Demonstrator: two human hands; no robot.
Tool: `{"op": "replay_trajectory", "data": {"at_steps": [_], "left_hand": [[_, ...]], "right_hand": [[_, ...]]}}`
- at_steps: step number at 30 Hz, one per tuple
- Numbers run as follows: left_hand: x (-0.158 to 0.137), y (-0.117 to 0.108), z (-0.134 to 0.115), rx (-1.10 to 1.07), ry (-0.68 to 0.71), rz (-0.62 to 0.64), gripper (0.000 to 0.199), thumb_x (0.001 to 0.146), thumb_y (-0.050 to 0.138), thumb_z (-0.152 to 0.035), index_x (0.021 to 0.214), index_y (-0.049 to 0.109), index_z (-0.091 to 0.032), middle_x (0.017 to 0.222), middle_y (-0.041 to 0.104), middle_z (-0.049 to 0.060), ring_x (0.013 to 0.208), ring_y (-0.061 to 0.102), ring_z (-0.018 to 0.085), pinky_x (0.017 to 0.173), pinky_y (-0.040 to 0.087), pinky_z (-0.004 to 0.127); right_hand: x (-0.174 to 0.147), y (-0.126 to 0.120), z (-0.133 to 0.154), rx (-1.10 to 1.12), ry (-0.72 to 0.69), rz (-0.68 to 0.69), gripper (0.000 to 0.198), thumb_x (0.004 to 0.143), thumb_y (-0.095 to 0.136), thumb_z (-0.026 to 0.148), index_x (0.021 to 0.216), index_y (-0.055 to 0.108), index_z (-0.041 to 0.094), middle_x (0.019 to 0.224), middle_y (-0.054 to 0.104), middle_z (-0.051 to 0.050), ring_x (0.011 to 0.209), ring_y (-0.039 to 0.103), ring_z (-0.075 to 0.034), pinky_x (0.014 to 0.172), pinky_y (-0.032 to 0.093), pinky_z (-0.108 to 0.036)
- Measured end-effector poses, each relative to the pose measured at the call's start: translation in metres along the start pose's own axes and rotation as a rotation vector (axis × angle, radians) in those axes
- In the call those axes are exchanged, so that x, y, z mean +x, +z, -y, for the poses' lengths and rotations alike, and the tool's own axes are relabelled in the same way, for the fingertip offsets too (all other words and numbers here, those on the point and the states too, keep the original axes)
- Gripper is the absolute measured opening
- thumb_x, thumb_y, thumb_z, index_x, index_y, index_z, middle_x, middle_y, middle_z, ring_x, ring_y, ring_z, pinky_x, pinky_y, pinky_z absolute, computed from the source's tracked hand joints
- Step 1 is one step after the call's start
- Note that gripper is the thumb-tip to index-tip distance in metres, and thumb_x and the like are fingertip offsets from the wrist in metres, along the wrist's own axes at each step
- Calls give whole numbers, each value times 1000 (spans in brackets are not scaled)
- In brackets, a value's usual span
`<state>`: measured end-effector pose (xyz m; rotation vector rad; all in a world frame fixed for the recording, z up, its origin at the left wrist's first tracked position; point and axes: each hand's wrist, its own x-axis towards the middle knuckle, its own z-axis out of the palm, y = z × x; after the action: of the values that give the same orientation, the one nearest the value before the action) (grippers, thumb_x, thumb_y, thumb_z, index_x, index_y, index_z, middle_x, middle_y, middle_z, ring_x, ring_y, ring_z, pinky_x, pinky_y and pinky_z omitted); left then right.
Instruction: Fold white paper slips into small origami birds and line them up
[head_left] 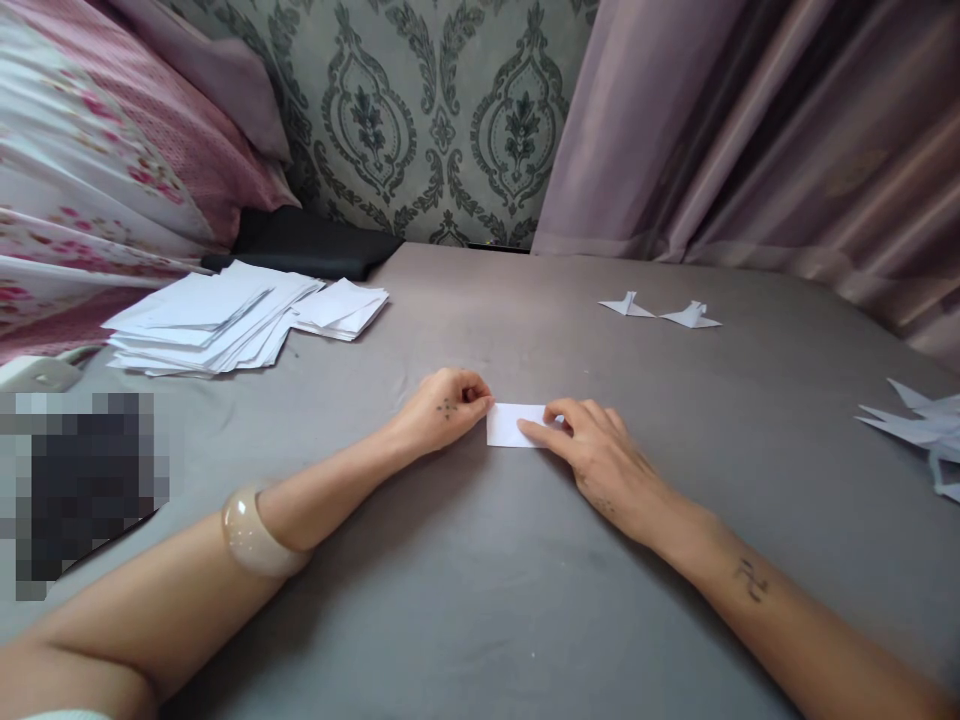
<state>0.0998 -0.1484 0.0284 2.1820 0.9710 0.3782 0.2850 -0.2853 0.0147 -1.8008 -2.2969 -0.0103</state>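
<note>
A small white rectangle of paper lies in the middle of the grey surface, between my two hands. My left hand has its thumb and curled forefinger closed on the upper left corner of the paper. On the other side, my right hand grips the right end, its thumb lying over the paper and its fingers bent at the far right edge. The fingers partly cover that right end. Whether the paper is folded in layers I cannot tell.
Two folded paper birds sit at the back right. More folded paper pieces lie at the right edge. At the back left are a large paper stack, a smaller stack and a black cloth. A blurred dark object is at left.
</note>
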Motion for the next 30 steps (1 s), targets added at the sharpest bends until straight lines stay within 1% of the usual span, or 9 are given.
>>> {"op": "replay_trajectory", "data": {"at_steps": [13, 16, 18, 20, 24, 25, 27, 29, 30], "left_hand": [[-1, 5, -3, -79, -230, -73, 21, 75, 55, -30, 77, 69, -14, 60, 61, 2, 55, 52, 13, 51, 37, 23], [4, 5, 3, -62, -243, -130, 23, 77, 54, -33, 77, 67, -14, 61, 60, 2, 56, 52, 13, 51, 37, 23], [10, -4, 10, -26, -238, -225, 24, 79, 52, -34, 77, 66, -14, 65, 61, 3, 61, 54, 14, 55, 39, 24], [15, -25, 24, 29, -251, -395, 24, 82, 50, -33, 79, 63, -14, 69, 61, 4, 67, 56, 16, 61, 42, 27], [12, -87, 63, 343, -285, -954, 22, 83, 45, -18, 100, 56, -11, 100, 61, 10, 96, 55, 23, 84, 42, 37], [10, -99, 72, 422, -252, -998, 31, 83, 45, -16, 112, 52, -11, 112, 57, 10, 106, 51, 25, 90, 40, 40], [7, -113, 83, 526, -210, -965, 44, 83, 45, -17, 126, 45, -11, 124, 52, 9, 115, 46, 28, 97, 36, 45], [9, -107, 79, 562, -251, -923, 35, 80, 47, -14, 113, 56, -9, 115, 59, 13, 111, 49, 30, 95, 37, 46], [11, -98, 71, 566, -187, -816, 27, 81, 47, -16, 104, 61, -10, 109, 62, 13, 107, 52, 28, 94, 38, 44]], "right_hand": [[-1, 2, -2, 23, -10, -13, 48, 92, 36, 10, 129, 53, 36, 117, 54, -7, 95, 47, -21, 81, 41, -36], [-1, 2, -3, 17, -5, -13, 49, 91, 38, 10, 129, 53, 37, 117, 54, -7, 95, 47, -21, 80, 41, -36], [-2, 3, -3, 15, -7, -18, 50, 91, 37, 8, 129, 53, 37, 117, 55, -7, 94, 48, -21, 80, 41, -36], [-2, 4, -4, 16, -7, -23, 52, 90, 36, 7, 129, 53, 37, 117, 55, -7, 93, 48, -21, 80, 41, -36], [-3, 7, -6, 29, -8, -40, 53, 89, 36, 7, 128, 53, 39, 117, 54, -6, 94, 48, -21, 81, 41, -36], [-3, 7, -6, 32, -9, -41, 53, 90, 36, 7, 128, 53, 39, 118, 54, -6, 93, 48, -21, 81, 41, -36], [-3, 8, -6, 35, -10, -40, 52, 89, 36, 8, 127, 54, 38, 118, 54, -6, 92, 47, -21, 81, 41, -36], [-3, 8, -6, 36, -8, -45, 52, 89, 36, 7, 127, 55, 37, 117, 54, -6, 91, 47, -20, 80, 41, -36], [-3, 8, -7, 35, -7, -49, 53, 88, 36, 6, 127, 55, 37, 117, 54, -6, 91, 47, -20, 80, 41, -36]]}}
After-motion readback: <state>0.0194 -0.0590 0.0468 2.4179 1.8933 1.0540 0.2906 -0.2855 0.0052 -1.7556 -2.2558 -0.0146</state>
